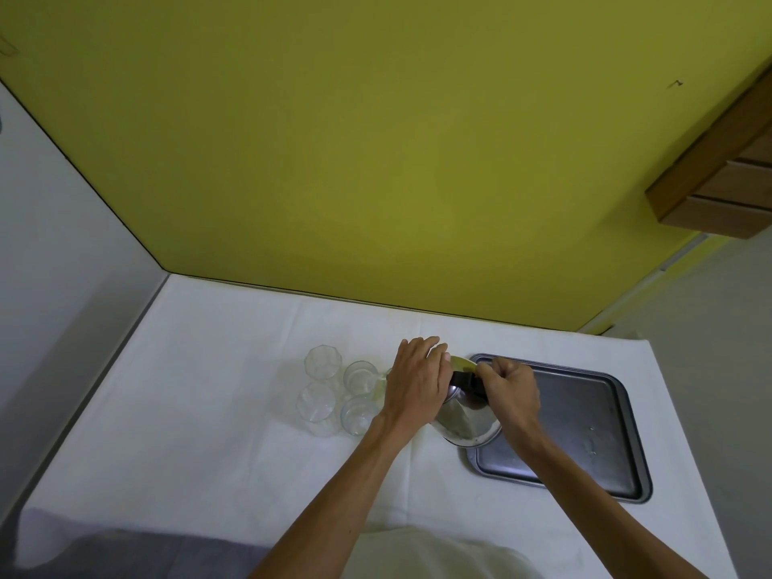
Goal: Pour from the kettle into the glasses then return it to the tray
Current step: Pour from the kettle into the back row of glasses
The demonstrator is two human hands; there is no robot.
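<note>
A shiny steel kettle (465,424) is tilted to the left, its spout end toward the glasses and hidden by my left hand. My right hand (511,388) is closed around the kettle's black handle. My left hand (417,378) lies flat on the top of the kettle, over its lid. Four clear glasses stand together on the white cloth left of the kettle: back left (322,362), back right (361,377), front left (316,408) and front right (359,415). The dark grey tray (585,436) lies to the right, partly under the kettle's base.
A white cloth covers the table (209,411). A yellow-green wall (376,160) runs along the far edge and a pale wall along the left side. A wooden cabinet (718,185) juts out at the upper right. Water drops sit on the tray.
</note>
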